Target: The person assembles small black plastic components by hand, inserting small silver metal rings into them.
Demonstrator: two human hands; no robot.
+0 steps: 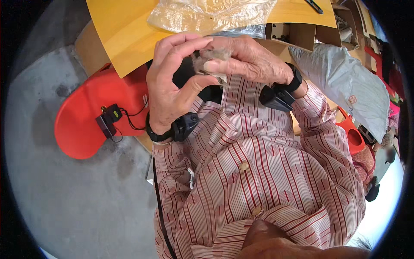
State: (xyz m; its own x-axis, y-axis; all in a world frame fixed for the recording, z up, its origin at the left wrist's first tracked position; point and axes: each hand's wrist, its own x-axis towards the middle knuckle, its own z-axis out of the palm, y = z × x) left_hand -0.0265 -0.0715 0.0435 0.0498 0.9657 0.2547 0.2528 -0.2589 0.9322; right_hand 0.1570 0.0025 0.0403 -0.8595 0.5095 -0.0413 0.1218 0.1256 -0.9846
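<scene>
Above my lap, my right hand point(254, 58) pinches a small greyish, fuzzy-looking piece point(221, 54) with its thumb pressed across it. Its exact kind is hard to make out, as the fingers cover much of it. My left hand point(166, 82) curls round the same piece from the left. The left fingertips meet the right hand at the top, and the left thumb reaches the piece's pale lower edge. Both hands are just in front of a yellow tabletop point(125, 26). Each wrist wears a black strap with a small black device.
Crumpled clear plastic point(207, 17) lies on the tabletop, with a black pen-like tool point(315, 6) at its far right. Open cardboard boxes point(299, 35) and a grey-white plastic bag point(345, 82) are on the right. A red stool point(82, 125) holding a small black device point(108, 121) stands left.
</scene>
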